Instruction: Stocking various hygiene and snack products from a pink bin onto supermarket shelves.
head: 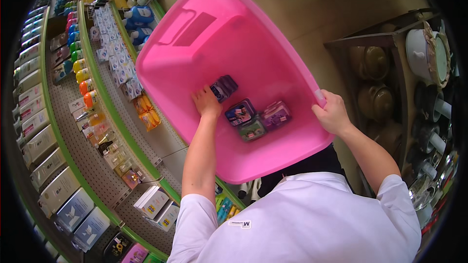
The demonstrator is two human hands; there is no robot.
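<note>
A large pink plastic tub (248, 47) is tilted before me, its inside facing up. My right hand (331, 112) grips its rim on the right side. My left hand (207, 101) reaches down inside, fingers spread beside a stack of dark small packs (223, 88); fingertips touch or almost touch the stack, and whether they hold it is unclear. Nearby on the tub's bottom lie a dark blue printed pack (240, 112), a green pack (252, 130) and a stack of purple packs (276, 115).
Green-edged store shelves curve along the left, with boxed goods (58, 186), coloured bottles (78, 66), small white boxes (119, 58) and orange packets (147, 112). At right, a dark rack (396, 54) holds brown lidded pots (374, 100) and a white pot (420, 53). Tiled floor (310, 14) lies beyond.
</note>
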